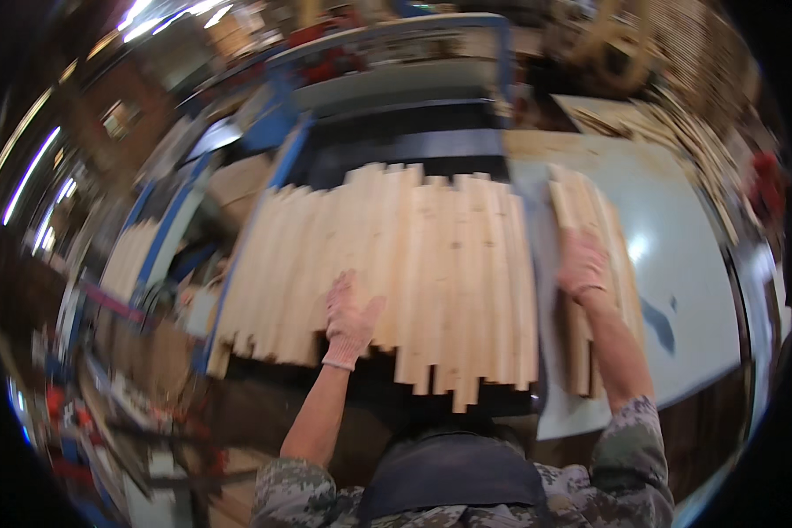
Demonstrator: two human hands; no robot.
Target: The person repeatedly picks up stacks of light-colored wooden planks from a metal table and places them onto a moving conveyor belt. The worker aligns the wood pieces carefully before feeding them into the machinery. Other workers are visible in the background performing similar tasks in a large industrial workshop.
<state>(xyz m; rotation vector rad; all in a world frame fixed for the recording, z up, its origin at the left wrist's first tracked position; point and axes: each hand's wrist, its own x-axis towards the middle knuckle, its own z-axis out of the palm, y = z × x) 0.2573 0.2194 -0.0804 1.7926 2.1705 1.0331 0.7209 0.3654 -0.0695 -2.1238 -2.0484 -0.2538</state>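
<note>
Pale wooden strips (449, 264) lie side by side in a wide layer before me, their ends uneven. My left hand (350, 317), in a pinkish work glove, rests flat on this layer near its front edge, fingers stretched and thumb apart. To the right, a smaller bundle of wooden strips (620, 255) lies lengthwise on a light sheet-topped table. My right hand (582, 264), gloved alike, is closed over the left part of that bundle; its fingertips are blurred.
The layer lies on a dark machine bed (326, 154) with blue side rails and a blue frame (387, 31) behind. The light tabletop (686, 264) extends right, with thin strips (678, 132) piled at its far end. More strips (130, 255) lie on a blue-railed machine at left.
</note>
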